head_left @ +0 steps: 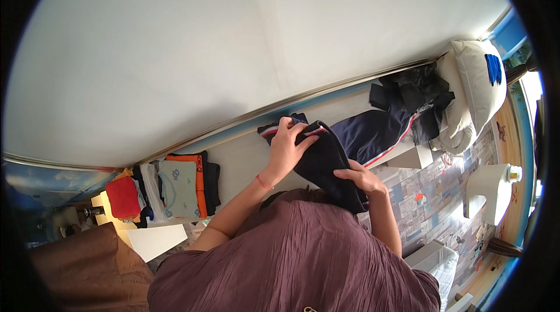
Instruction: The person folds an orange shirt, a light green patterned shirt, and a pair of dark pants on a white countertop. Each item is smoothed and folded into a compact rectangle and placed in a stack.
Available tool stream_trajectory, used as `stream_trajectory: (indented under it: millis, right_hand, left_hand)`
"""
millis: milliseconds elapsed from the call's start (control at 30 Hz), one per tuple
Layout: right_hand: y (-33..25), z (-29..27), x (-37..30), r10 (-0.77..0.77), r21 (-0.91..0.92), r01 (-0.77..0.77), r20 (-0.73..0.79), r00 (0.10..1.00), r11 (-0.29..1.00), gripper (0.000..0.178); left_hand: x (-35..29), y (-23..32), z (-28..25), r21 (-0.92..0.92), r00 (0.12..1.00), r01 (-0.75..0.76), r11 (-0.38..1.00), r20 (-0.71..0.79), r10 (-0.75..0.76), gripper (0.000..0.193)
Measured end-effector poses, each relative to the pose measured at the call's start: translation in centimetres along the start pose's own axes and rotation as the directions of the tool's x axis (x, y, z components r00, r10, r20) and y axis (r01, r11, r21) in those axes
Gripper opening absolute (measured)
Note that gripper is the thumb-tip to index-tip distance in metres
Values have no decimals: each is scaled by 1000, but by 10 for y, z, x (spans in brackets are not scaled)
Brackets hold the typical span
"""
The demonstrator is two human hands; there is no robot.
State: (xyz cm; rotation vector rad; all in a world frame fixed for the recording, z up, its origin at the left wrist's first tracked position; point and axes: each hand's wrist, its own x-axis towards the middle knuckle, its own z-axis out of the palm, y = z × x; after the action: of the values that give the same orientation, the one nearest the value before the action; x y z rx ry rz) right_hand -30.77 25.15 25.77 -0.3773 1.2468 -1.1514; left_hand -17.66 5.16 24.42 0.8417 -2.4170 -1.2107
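In front of my chest I hold a dark navy garment [324, 160] with red and white stripe trim, doubled over on itself; whether it is trousers or a top I cannot tell. My left hand [286, 147] pinches its striped upper end. Lower down, my right hand [363, 178] grips the other side, thumb on the front of the cloth and the remaining fingers partly hidden. Just beyond the right hand, another navy garment [367, 131] with a red and white side stripe lies spread on the bed [239, 160].
Folded clothes lie at the left, including a pale green shirt [179, 188], an orange garment [202, 186] and a red one [123, 197]. Black clothing [417, 96] is heaped at the right beside white pillows [478, 78]. A white wall [233, 37] borders the bed's far side.
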Motion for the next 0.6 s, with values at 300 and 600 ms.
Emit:
stream_trajectory:
  millis: [300, 600]
  right_hand:
    - [0, -43, -12, -195, -557, 289, 223, 955, 778, 71]
    - [-11, -59, -26, -419, -288, 388, -52, 907, 876, 24]
  left_hand:
    - [0, -17, -21, -213, 962, -262, 941, -139, 236, 28]
    - [2, -19, -37, -468, 995, -15, 884, -96, -34, 23]
